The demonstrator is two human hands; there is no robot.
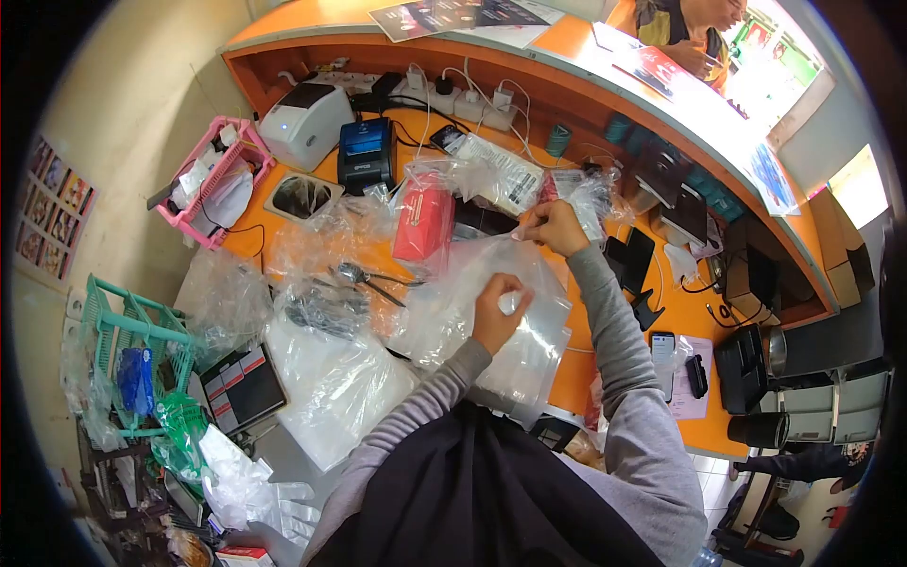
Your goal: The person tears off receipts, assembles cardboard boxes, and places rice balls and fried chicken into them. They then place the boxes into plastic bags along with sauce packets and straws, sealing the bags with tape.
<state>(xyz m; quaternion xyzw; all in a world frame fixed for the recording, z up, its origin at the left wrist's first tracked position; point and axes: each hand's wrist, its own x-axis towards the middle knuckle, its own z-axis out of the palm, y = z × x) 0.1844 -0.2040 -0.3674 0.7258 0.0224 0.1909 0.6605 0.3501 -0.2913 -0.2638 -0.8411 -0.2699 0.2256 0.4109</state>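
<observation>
This looks like the working side of a shop's service counter, probably one selling food. A raised orange counter [302,21] curves around the desk, with printed sheets [425,19] resembling menus on top and a person [666,52] on its far side. Below stand a white printer [307,128] and a smaller Epson printer [367,156], of the kind used for labels or receipts, beside crowded power sockets [472,106]. Clear plastic bags [435,302] cover much of the desk, and a sheet of small pictures [57,208] hangs on the wall.
</observation>
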